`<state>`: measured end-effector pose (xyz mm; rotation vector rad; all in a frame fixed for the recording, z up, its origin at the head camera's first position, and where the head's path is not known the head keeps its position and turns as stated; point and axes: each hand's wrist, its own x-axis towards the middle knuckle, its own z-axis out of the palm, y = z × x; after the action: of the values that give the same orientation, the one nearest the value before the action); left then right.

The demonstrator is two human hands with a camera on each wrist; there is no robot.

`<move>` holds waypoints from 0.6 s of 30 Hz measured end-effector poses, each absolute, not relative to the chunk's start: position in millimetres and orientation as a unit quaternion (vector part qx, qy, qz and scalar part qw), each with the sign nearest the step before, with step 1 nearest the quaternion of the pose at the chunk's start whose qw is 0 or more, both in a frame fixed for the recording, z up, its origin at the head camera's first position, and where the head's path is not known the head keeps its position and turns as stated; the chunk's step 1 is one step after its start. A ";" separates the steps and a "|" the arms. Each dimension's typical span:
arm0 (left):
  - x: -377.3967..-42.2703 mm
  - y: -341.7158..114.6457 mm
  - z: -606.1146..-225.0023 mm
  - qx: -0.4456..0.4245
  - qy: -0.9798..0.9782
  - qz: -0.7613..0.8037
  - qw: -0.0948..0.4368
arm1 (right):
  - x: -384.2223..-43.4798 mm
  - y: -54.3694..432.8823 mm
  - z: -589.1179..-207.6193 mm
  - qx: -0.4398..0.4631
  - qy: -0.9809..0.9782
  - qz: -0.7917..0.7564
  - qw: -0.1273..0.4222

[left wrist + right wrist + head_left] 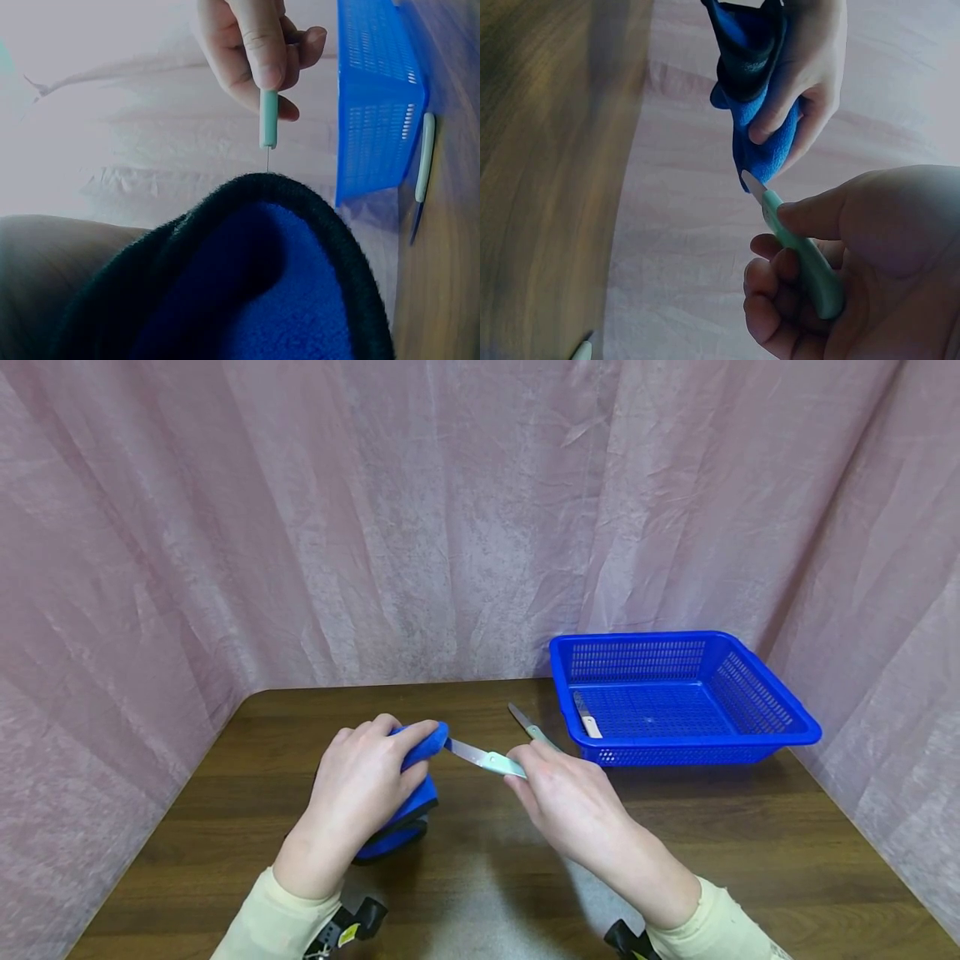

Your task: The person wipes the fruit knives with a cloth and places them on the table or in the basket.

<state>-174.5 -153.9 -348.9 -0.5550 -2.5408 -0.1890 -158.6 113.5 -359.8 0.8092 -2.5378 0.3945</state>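
A blue cloth with dark edging (420, 799) is gripped in my left hand (358, 781), its folds hanging below the fingers. My right hand (573, 793) holds a small knife by its mint-green handle (501, 764), the blade (467, 752) pointing left to the cloth. In the right wrist view the tip of the knife (810, 270) meets the cloth's lower end (769, 154), close to the left thumb. The cloth (307, 307) fills the lower part of the left wrist view and hides most of the blade there.
A blue plastic basket (697, 745) stands at the back right, with a white-handled knife (591, 727) inside at its left. Another green-handled knife (536, 732) lies on the wooden table (225, 827) left of the basket. Pink curtains (450, 527) hang behind the table.
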 end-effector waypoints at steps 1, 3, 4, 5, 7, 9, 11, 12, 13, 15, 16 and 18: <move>-174.5 -154.3 -348.5 -0.204 -0.941 -0.070 0.262 | -158.5 113.5 -359.8 0.293 -0.919 0.143 0.222; -174.5 -154.7 -347.7 -0.202 -0.942 -0.070 0.260 | -158.5 113.6 -359.7 0.294 -0.918 0.143 0.224; -174.5 -154.8 -347.0 -0.200 -0.942 -0.070 0.258 | -158.6 113.7 -359.7 0.294 -0.918 0.143 0.224; -174.4 -155.0 -346.3 -0.199 -0.943 -0.070 0.257 | -158.6 113.7 -359.5 0.293 -0.918 0.143 0.224; -174.0 -155.5 -344.9 -0.196 -0.944 -0.072 0.255 | -158.7 113.8 -359.4 0.291 -0.919 0.143 0.222; -173.6 -156.0 -344.1 -0.194 -0.945 -0.074 0.255 | -158.8 113.9 -359.1 0.286 -0.921 0.144 0.220; -173.1 -156.3 -343.3 -0.190 -0.945 -0.076 0.256 | -159.0 114.1 -359.2 0.280 -0.924 0.143 0.219; -172.9 -156.4 -342.9 -0.189 -0.945 -0.078 0.257 | -159.1 114.1 -359.2 0.277 -0.924 0.144 0.221; -172.7 -156.3 -342.6 -0.188 -0.945 -0.078 0.257 | -159.3 114.2 -359.4 0.275 -0.924 0.144 0.223; -172.4 -156.3 -341.7 -0.187 -0.945 -0.080 0.258 | -159.8 114.4 -359.9 0.271 -0.923 0.145 0.231; -172.2 -156.3 -341.2 -0.186 -0.945 -0.081 0.257 | -160.1 114.6 -360.2 0.271 -0.922 0.146 0.236; -171.8 -156.4 -340.7 -0.185 -0.945 -0.083 0.256 | -160.6 115.0 -360.6 0.271 -0.919 0.148 0.244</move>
<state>-171.8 -156.4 -340.7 -0.5028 -2.5654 -0.2260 -160.6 115.0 -360.6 0.7408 -2.5112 0.4036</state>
